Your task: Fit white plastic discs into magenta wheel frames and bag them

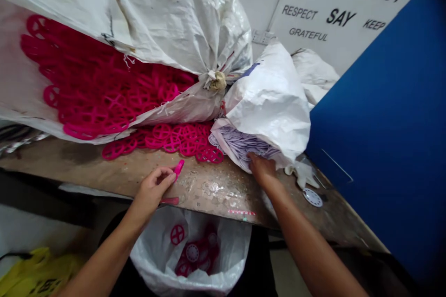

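My left hand [156, 185] rests on the worn wooden table [104, 171], its fingers pinched round a pink plastic piece [179, 167]. My right hand [260, 168] reaches into the mouth of a white sack [272, 102] and its fingers are buried among pale lilac plastic discs [240, 145]. A heap of pink wheel-shaped parts [174, 138] lies on the table between the hands and a big torn sack [104, 83] full of the same pink parts.
A white bag [195, 250] with several pink wheels in it hangs below the table edge at my lap. One pale disc [312, 197] lies at the table's right. A blue panel [383, 125] stands on the right, and a yellow bag [35, 271] lies low left.
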Action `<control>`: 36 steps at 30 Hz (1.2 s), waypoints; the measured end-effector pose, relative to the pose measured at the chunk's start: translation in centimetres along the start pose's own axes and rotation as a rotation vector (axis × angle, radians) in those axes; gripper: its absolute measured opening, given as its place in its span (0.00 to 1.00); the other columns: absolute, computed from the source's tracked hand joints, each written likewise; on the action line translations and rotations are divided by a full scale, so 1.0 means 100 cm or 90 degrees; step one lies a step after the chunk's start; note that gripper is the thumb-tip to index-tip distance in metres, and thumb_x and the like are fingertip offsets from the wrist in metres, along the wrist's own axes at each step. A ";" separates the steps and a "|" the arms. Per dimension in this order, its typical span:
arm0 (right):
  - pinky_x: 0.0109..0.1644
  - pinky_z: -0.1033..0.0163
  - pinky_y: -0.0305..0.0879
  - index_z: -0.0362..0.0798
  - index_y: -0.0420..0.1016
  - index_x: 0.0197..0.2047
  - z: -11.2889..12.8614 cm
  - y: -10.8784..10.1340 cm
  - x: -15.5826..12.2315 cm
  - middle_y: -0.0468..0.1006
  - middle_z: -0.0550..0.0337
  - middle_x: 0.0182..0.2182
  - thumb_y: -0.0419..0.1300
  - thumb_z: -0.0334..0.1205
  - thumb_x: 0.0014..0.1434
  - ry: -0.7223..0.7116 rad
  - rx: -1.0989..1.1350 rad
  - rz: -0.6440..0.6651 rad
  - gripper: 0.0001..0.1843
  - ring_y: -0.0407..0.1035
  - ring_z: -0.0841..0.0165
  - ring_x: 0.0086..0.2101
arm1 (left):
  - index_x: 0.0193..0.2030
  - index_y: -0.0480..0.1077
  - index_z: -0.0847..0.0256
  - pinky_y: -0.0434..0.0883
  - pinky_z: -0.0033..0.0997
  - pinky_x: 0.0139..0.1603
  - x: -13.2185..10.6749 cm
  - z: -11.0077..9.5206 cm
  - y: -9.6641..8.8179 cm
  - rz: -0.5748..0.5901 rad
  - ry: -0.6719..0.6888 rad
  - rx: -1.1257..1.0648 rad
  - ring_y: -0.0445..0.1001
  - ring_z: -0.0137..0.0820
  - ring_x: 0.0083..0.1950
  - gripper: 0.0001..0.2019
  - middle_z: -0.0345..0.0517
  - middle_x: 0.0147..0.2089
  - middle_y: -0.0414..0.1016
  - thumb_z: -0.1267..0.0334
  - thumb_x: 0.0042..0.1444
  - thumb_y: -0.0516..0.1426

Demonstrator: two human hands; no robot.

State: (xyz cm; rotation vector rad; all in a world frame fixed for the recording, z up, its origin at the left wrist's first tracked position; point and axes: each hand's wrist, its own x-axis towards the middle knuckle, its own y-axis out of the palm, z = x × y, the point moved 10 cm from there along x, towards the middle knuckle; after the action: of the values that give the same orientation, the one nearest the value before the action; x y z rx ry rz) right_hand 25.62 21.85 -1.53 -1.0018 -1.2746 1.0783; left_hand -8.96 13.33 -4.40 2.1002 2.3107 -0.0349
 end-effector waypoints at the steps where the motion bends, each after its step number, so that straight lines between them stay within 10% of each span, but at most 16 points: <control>1: 0.40 0.57 0.56 0.51 0.75 0.42 0.003 -0.002 0.001 0.79 0.50 0.34 0.52 0.33 0.59 -0.006 0.004 -0.014 0.12 0.70 0.60 0.35 | 0.33 0.68 0.60 0.68 0.25 0.33 -0.009 0.010 0.009 0.017 -0.072 -0.088 0.72 0.30 0.37 0.12 0.42 0.38 0.74 0.54 0.49 0.61; 10: 0.43 0.56 0.63 0.46 0.74 0.45 0.004 -0.039 -0.037 0.79 0.52 0.36 0.51 0.41 0.60 0.005 0.300 -0.157 0.15 0.71 0.61 0.36 | 0.39 0.68 0.62 0.74 0.33 0.44 -0.051 0.027 0.064 0.073 -0.314 -0.545 0.78 0.30 0.37 0.07 0.46 0.37 0.79 0.72 0.53 0.59; 17: 0.33 0.65 0.67 0.47 0.73 0.34 0.085 -0.030 -0.090 0.75 0.61 0.27 0.64 0.46 0.50 0.043 0.894 0.018 0.12 0.70 0.69 0.28 | 0.42 0.68 0.63 0.72 0.37 0.50 -0.061 0.029 0.091 0.131 -0.324 -0.560 0.78 0.32 0.42 0.07 0.49 0.42 0.78 0.69 0.56 0.57; 26: 0.43 0.61 0.67 0.53 0.77 0.45 0.130 -0.038 -0.116 0.76 0.56 0.39 0.58 0.38 0.58 -0.162 0.679 -0.010 0.12 0.70 0.66 0.38 | 0.46 0.69 0.60 0.73 0.31 0.39 -0.065 0.025 0.081 0.079 -0.191 -0.301 0.76 0.34 0.41 0.15 0.48 0.44 0.77 0.57 0.54 0.59; 32: 0.31 0.65 0.66 0.53 0.77 0.45 0.141 -0.021 -0.117 0.76 0.59 0.33 0.54 0.41 0.61 -0.146 0.719 0.122 0.13 0.68 0.71 0.25 | 0.45 0.75 0.58 0.66 0.30 0.52 -0.062 -0.002 0.068 0.062 -0.007 -0.062 0.72 0.37 0.51 0.12 0.47 0.48 0.77 0.61 0.55 0.57; 36: 0.30 0.66 0.65 0.50 0.75 0.46 0.131 -0.014 -0.115 0.74 0.61 0.28 0.54 0.43 0.60 -0.068 0.810 0.154 0.13 0.67 0.72 0.24 | 0.52 0.70 0.58 0.70 0.31 0.47 -0.066 -0.002 0.076 0.110 -0.031 -0.104 0.74 0.36 0.47 0.17 0.48 0.49 0.76 0.61 0.54 0.57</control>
State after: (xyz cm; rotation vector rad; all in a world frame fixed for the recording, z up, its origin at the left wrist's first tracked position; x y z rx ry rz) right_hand 12.68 10.14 -1.99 -0.1007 -0.3224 1.7691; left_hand -0.78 7.45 -4.07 2.1803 2.0212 0.0997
